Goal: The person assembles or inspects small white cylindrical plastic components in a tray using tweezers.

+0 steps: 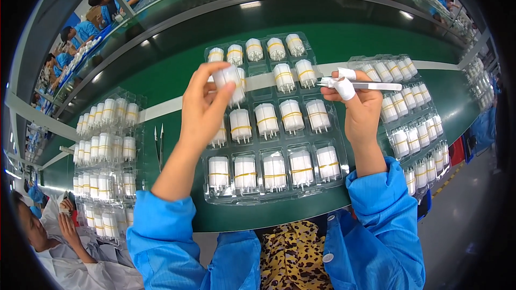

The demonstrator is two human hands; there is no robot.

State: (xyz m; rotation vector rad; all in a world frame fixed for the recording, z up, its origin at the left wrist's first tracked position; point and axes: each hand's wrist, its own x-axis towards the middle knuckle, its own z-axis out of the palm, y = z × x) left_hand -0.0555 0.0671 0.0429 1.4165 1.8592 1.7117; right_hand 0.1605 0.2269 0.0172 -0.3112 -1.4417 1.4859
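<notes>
My left hand (201, 102) holds a small white cylindrical part (228, 79) between thumb and fingers, raised over the clear plastic tray (252, 200). The part is slightly blurred. In the tray, several white cylinders (274, 173) stand in rows of pockets, each with a yellow band round its middle and metal pins at the bottom. A pair of metal tweezers (380, 85) lies in my right hand (359, 115), whose fingers are closed round it at the tray's right side. White wraps cover some of that hand's fingertips. The tweezers' tips point left, touching no part that I can see.
Stacked trays of similar cylinders stand at the left (103, 150) and right (413, 129). Another pair of tweezers (159, 147) lies on the green bench (177, 129) near my left forearm. A co-worker (70, 236) sits at the lower left; others work beyond the line.
</notes>
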